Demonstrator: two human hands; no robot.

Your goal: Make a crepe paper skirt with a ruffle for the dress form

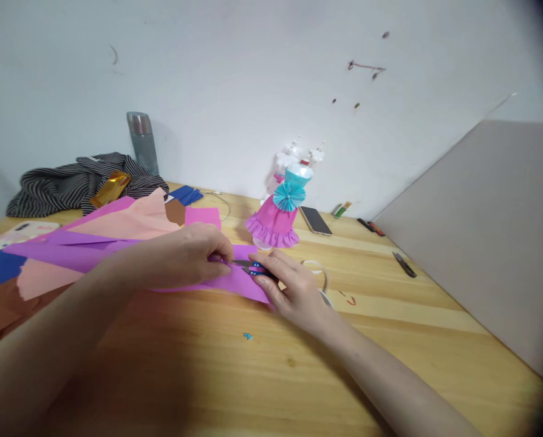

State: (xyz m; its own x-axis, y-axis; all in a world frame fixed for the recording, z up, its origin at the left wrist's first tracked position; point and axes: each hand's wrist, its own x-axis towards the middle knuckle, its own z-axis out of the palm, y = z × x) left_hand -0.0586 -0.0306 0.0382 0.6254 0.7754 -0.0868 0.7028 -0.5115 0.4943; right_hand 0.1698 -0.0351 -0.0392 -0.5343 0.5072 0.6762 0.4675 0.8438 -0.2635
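Observation:
My right hand is closed round small blue-handled thread snips, whose blades point left, close to my left fingertips. My left hand pinches the purple crepe paper near its right end. Whether the blades are in the paper or just over it, I cannot tell. Just behind my hands stands a small dress figure with a pink skirt, a frilled hem and a turquoise pleated rosette.
Coloured paper sheets spread over the left side. Behind them lie striped cloth and a grey bottle. A phone lies right of the figure, a cutter knife farther right. Blue scraps lie in front.

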